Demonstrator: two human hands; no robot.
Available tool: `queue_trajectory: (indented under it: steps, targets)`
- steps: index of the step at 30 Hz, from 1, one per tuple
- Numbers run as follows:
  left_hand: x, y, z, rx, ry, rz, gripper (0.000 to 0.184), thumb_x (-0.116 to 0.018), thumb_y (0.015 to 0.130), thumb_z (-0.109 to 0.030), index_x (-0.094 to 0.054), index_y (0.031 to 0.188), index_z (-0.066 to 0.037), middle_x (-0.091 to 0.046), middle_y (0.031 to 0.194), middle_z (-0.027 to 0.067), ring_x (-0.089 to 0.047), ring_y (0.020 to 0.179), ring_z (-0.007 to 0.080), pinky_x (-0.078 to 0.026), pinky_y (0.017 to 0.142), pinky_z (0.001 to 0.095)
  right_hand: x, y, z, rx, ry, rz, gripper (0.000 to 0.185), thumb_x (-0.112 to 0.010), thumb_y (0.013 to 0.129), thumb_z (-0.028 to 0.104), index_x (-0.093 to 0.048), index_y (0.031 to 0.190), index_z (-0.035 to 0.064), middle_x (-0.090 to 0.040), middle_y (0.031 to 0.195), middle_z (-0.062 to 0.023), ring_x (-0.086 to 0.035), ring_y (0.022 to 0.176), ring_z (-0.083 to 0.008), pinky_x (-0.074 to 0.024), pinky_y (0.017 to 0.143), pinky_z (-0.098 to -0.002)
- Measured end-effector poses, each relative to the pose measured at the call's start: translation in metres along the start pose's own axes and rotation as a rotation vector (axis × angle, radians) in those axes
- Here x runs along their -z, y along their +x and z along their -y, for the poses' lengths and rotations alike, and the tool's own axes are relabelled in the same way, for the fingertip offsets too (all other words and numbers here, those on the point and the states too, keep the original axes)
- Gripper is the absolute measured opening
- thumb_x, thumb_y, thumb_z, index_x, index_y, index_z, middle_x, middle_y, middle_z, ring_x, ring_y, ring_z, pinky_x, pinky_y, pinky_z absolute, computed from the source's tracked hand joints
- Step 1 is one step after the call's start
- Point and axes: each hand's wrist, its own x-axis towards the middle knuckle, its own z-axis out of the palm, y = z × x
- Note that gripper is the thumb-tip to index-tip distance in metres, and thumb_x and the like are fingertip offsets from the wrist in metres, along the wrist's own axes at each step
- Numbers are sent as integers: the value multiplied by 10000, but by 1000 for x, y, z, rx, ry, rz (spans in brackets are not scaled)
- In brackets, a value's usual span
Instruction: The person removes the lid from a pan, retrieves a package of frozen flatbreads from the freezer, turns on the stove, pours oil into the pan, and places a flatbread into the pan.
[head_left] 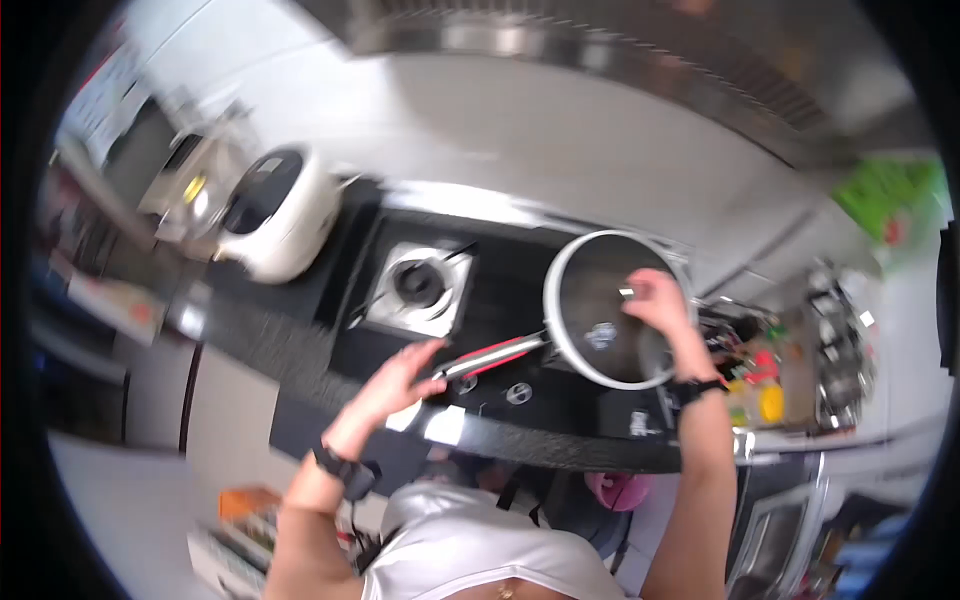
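A pan with a pale rim and a glass lid (590, 290) sits on the right side of the black stovetop (500, 260). My right hand (655, 300) is closed on the small knob at the lid's middle. The pan's long silver and red handle (495, 356) points left toward my left hand (405, 380). That hand is beside the handle's end, fingers apart, holding nothing. Left of the pan, the other burner (420, 288) has nothing on it.
A white rice cooker (290, 225) stands on the counter at the left. Bottles and jars with yellow and red parts (765, 385) crowd the right side. A green bag (885, 205) hangs at the upper right. Below the counter is a pink bucket (618, 490).
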Motion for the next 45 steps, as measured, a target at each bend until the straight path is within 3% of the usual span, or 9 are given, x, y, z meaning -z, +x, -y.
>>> queue_trajectory:
  steps: [8,12,14,18,20,26,28,38,45]
  targets:
    - [231,-64,12,-17,251,-146,463,-695,838,-244,-569,1232,-36,-664,1043,135,-639,981,239,-518,842,354,45,-48,0,163,219,-254,430,-605,771,-45,-559,1188,51,-478,913,57,-397,743,-41,-348,683,-164]
    - [314,-75,-4,-34,429,-180,399,-663,873,-257,-582,1209,-57,-657,1075,85,-622,976,167,-514,871,320,58,-122,61,48,186,-233,421,-580,855,-15,-492,1266,16,-529,1165,-38,-494,1003,-102,-380,883,-213]
    - [354,-79,-5,128,289,-52,566,-692,835,-334,-506,1335,-145,-493,1359,180,-482,1258,281,-422,1029,338,51,-159,85,47,103,-277,449,-538,875,-50,-434,1310,-10,-503,1224,-76,-500,1062,-146,-389,912,-244]
    - [339,-132,60,-210,461,-130,298,-658,859,-225,-624,1091,-42,-657,996,92,-635,915,204,-522,817,333,18,-218,129,-50,131,-267,434,-547,881,-5,-448,1303,-28,-492,1296,-118,-469,1187,-202,-345,1035,-312]
    - [322,-171,121,-200,452,105,276,-658,832,-190,-628,1065,-46,-648,975,117,-630,923,283,-516,801,395,-38,-231,264,77,-278,-367,219,-538,875,-66,-613,1081,-63,-629,1062,-172,-613,959,-259,-495,832,-350]
    - [225,-321,332,337,464,429,261,-686,756,-206,-682,990,-89,-673,929,134,-647,913,330,-522,766,451,-99,-248,350,32,73,-208,242,-489,889,-92,-586,1110,-76,-613,987,-189,-615,877,-256,-534,755,-331]
    - [199,-354,363,508,504,386,270,-700,726,-232,-691,950,-82,-672,895,157,-653,890,345,-536,763,448,-84,-247,262,-71,301,-40,436,-565,843,-3,-456,1264,-25,-538,1207,-124,-525,1079,-184,-373,977,-291]
    - [182,-328,268,300,122,121,452,-639,834,-329,-570,1219,-104,-622,1097,171,-583,1039,354,-475,885,430,-163,-137,425,149,873,34,361,-670,744,-34,-450,1016,56,-454,874,4,-471,627,-34,-400,530,-147]
    - [225,-336,298,265,237,51,462,-615,862,-338,-543,1257,-111,-640,1026,179,-612,971,370,-502,821,442,-217,-83,559,170,1141,249,309,-694,792,34,-466,1000,62,-601,829,-53,-611,665,-108,-538,569,-221]
